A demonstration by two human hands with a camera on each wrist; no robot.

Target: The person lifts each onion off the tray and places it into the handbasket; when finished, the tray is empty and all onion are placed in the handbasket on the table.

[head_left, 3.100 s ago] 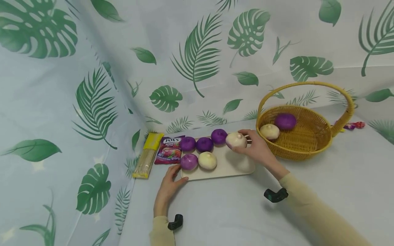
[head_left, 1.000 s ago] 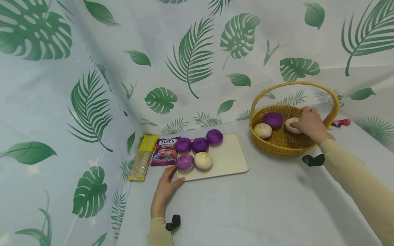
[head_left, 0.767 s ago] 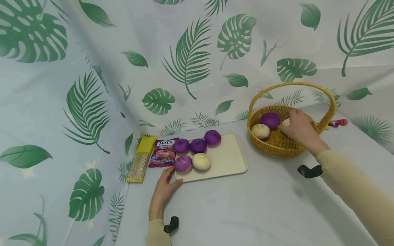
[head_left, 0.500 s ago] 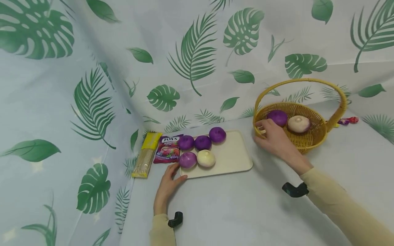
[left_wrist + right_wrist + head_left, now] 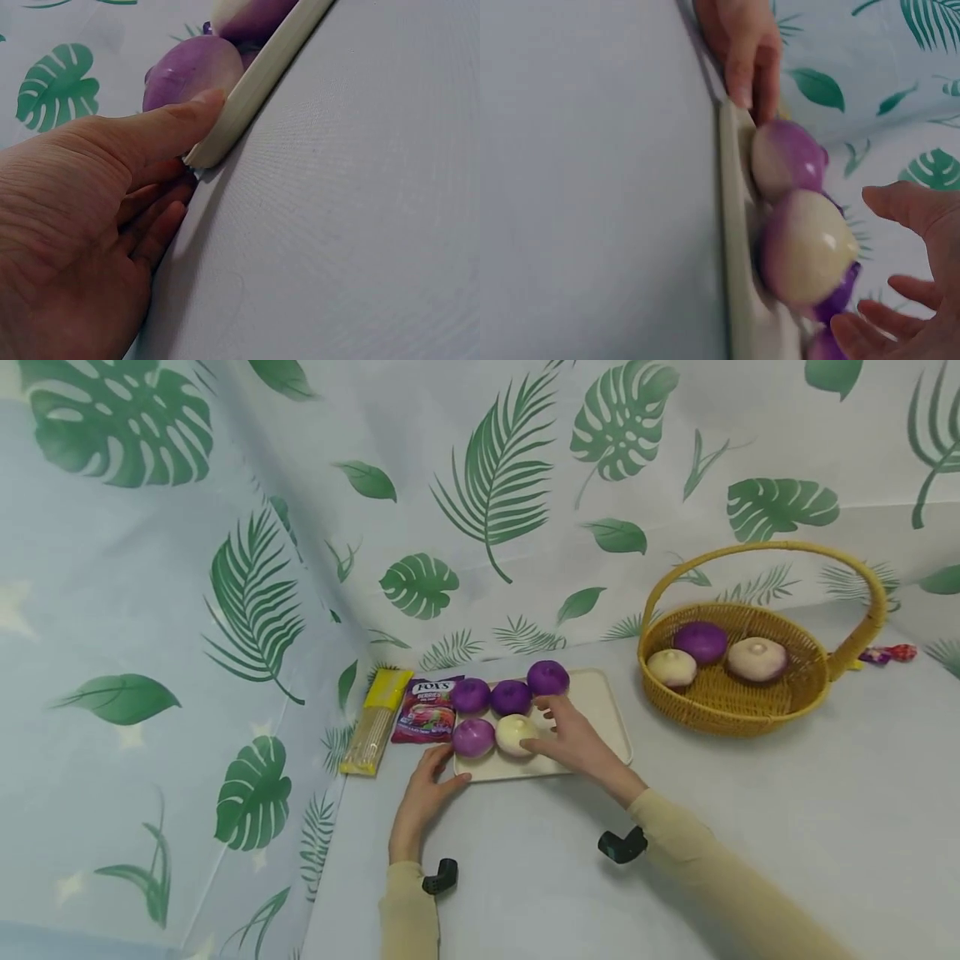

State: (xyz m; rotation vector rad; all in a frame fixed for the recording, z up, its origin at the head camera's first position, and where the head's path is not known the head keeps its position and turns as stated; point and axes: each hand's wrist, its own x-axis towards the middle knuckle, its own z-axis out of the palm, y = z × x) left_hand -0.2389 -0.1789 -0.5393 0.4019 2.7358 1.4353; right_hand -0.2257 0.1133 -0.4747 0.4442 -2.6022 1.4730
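Note:
My left hand grips the front left corner of a cream tray, thumb along its rim and fingers round the end. On the tray, three dark purple turnips form the back row. A lighter purple turnip and a whitish turnip stand in front. My right hand hovers over the tray beside the whitish turnip, fingers spread and holding nothing. In the right wrist view a gap shows between its fingers and that turnip.
A wicker basket with a tall handle stands to the right, holding two whitish turnips and a purple one. Left of the tray lie a Fox's candy bag and a yellow-ended packet of sticks. Wrapped sweets lie behind the basket.
My right hand carried a whitish turnip from the tray into the basket, released it, touched the basket's left side, then came back left over the tray. My left hand stays at the tray corner.

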